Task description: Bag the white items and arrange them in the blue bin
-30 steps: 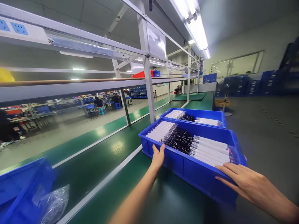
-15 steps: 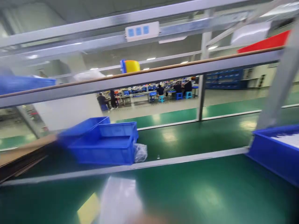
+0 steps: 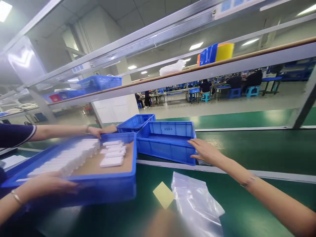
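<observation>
My right hand [image 3: 204, 151] reaches forward with fingers stretched out and rests on the near right corner of an empty blue bin [image 3: 165, 148]. A blurred skin-coloured shape [image 3: 164, 225] at the bottom edge seems to be my left arm; its fingers do not show. To the left, a co-worker in a dark sleeve holds a blue tray [image 3: 108, 189] of white boxes [image 3: 111, 161], one hand [image 3: 98, 131] at its far end and the other hand [image 3: 46, 186] at its near side. A second blue bin [image 3: 134, 121] stands behind the empty one.
Clear plastic bags [image 3: 195, 200] and a yellow card [image 3: 163, 195] lie on the green bench in front of me. The shelf above carries a blue basket [image 3: 100, 82], a white bag [image 3: 172, 67] and yellow and blue containers [image 3: 217, 52]. People sit at benches far behind.
My view has swung left, away from the bins of black and white parts that both my hands held. My right hand now rests on an empty bin, and a co-worker's tray has come into view.
</observation>
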Motion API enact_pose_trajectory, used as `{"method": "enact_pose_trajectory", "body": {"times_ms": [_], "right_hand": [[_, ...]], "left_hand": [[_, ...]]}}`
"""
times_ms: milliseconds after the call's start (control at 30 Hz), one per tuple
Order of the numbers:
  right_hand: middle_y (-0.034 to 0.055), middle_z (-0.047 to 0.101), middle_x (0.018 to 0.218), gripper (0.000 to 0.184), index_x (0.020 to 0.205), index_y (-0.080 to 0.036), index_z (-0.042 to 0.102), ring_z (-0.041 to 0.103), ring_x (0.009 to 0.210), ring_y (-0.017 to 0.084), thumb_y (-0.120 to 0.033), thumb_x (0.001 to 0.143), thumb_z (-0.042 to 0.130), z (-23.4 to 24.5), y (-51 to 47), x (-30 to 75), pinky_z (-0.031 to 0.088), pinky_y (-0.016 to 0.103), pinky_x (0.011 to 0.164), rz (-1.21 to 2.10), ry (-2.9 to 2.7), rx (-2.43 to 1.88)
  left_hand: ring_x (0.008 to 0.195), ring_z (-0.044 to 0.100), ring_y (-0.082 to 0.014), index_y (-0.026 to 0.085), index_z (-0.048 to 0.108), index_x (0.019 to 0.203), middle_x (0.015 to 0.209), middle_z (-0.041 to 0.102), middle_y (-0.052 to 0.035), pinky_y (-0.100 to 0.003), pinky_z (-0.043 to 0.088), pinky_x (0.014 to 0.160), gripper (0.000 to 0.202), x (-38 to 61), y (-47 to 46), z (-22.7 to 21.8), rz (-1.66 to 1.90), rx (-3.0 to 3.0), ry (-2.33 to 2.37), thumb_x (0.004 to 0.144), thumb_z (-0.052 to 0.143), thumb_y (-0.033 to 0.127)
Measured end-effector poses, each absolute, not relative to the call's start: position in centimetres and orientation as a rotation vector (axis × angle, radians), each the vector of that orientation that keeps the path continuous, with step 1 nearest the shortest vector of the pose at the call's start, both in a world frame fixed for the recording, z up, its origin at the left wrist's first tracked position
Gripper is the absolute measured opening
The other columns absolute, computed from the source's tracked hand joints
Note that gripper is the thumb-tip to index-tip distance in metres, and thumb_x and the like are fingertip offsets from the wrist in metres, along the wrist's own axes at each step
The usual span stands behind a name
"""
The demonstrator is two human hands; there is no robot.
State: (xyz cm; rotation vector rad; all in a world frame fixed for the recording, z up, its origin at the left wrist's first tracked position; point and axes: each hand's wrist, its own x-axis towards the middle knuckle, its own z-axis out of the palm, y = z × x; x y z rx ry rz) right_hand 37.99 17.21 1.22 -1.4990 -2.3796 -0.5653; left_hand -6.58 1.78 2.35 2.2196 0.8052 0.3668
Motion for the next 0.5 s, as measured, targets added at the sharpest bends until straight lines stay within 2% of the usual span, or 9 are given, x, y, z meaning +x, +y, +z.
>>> {"method": "enact_pose_trajectory", "body": {"times_ms": [33, 67, 167, 200, 267, 367, 433, 500], "right_hand": [[0.0106, 0.056, 0.138, 0.041, 0.132, -0.019, 0.058, 0.057, 0.122, 0.029, -0.038, 0.097, 0.068, 1.2, 19.8, 35.5, 0.052, 0.053, 0.1, -0.522, -2.442, -1.527], [0.0102, 0.059, 0.135, 0.039, 0.13, -0.019, 0.059, 0.06, 0.118, 0.028, -0.037, 0.097, 0.068, 1.2, 22.0, 33.3, 0.053, 0.051, 0.098, -0.476, -2.481, -1.582], [0.0074, 0.065, 0.12, 0.03, 0.122, -0.018, 0.062, 0.067, 0.1, 0.023, -0.036, 0.098, 0.066, 1.7, 26.4, 29.7, 0.059, 0.043, 0.086, -0.336, -2.525, -1.767], [0.0067, 0.066, 0.117, 0.028, 0.12, -0.018, 0.063, 0.067, 0.097, 0.022, -0.036, 0.099, 0.066, 2.2, 27.1, 29.3, 0.059, 0.041, 0.084, -0.307, -2.518, -1.816], [0.0066, 0.066, 0.116, 0.027, 0.119, -0.018, 0.064, 0.067, 0.096, 0.021, -0.036, 0.099, 0.065, 3.6, 27.7, 29.4, 0.059, 0.041, 0.083, -0.29, -2.483, -1.881], [0.0072, 0.065, 0.119, 0.029, 0.121, -0.018, 0.063, 0.067, 0.099, 0.022, -0.037, 0.099, 0.065, 6.6, 27.2, 30.7, 0.059, 0.042, 0.085, -0.328, -2.395, -1.942], [0.0074, 0.065, 0.121, 0.029, 0.121, -0.018, 0.063, 0.066, 0.1, 0.022, -0.037, 0.099, 0.065, 8.8, 26.1, 32.4, 0.059, 0.042, 0.086, -0.366, -2.319, -1.977], [0.0073, 0.065, 0.12, 0.03, 0.121, -0.018, 0.063, 0.066, 0.1, 0.022, -0.038, 0.099, 0.065, 10.6, 24.1, 34.8, 0.058, 0.042, 0.086, -0.406, -2.23, -2.006]], "left_hand": [[0.12, 0.066, -0.0219, 0.035, 0.071, 0.112, 0.118, 0.074, 0.0023, -0.048, 0.056, 0.104, 0.041, -11.7, 3.5, 4.0, 0.402, 2.167, 0.855, 0.103, 0.033, 0.05], [0.12, 0.067, -0.0216, 0.036, 0.073, 0.108, 0.113, 0.076, 0.0056, -0.048, 0.053, 0.109, 0.046, -16.8, 5.3, 5.4, 0.344, 1.987, 0.889, 0.102, 0.03, 0.053], [0.125, 0.064, -0.0228, 0.032, 0.073, 0.114, 0.113, 0.077, 0.0045, -0.042, 0.042, 0.119, 0.071, -28.1, 9.6, 7.2, 0.295, 1.601, 0.922, 0.095, 0.015, 0.068], [0.126, 0.063, -0.0238, 0.029, 0.073, 0.115, 0.114, 0.077, 0.003, -0.044, 0.039, 0.121, 0.072, -29.9, 10.6, 6.9, 0.267, 1.567, 0.926, 0.095, 0.016, 0.068], [0.127, 0.063, -0.0263, 0.029, 0.072, 0.114, 0.115, 0.077, 0.0009, -0.05, 0.039, 0.12, 0.066, -30.9, 11.9, 5.8, 0.258, 1.563, 0.93, 0.094, 0.023, 0.068], [0.124, 0.064, -0.0325, 0.032, 0.071, 0.11, 0.119, 0.075, -0.0011, -0.058, 0.042, 0.117, 0.049, -28.8, 13.2, 4.0, 0.242, 1.552, 0.889, 0.086, 0.047, 0.068], [0.123, 0.064, -0.0366, 0.031, 0.073, 0.109, 0.124, 0.073, -0.0029, -0.058, 0.041, 0.117, 0.051, -27.5, 13.8, 3.3, 0.215, 1.534, 0.837, 0.081, 0.053, 0.069], [0.124, 0.062, -0.0382, 0.027, 0.074, 0.111, 0.127, 0.071, -0.0034, -0.055, 0.039, 0.117, 0.06, -27.0, 14.6, 2.8, 0.181, 1.535, 0.804, 0.081, 0.047, 0.072]]}}
